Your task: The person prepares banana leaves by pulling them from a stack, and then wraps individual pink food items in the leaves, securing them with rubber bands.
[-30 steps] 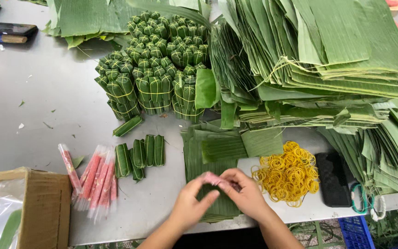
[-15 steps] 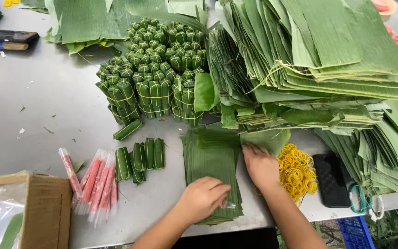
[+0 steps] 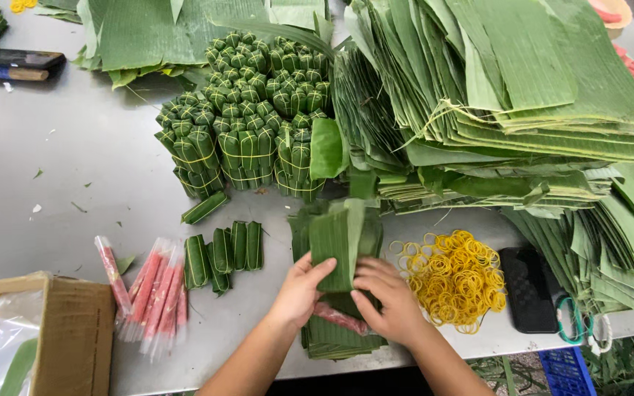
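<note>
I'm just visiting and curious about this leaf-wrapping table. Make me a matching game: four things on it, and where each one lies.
Things:
1. rubber bands
2. pink sticks
3. black phone
4. folded leaf strip

Places:
A. between the left hand and right hand
B. beside the cardboard box
C. a yellow heap just right of the hands
D. right of the yellow heap, near the table edge

Pairs: 1-C, 2-B, 3-D, 4-A
</note>
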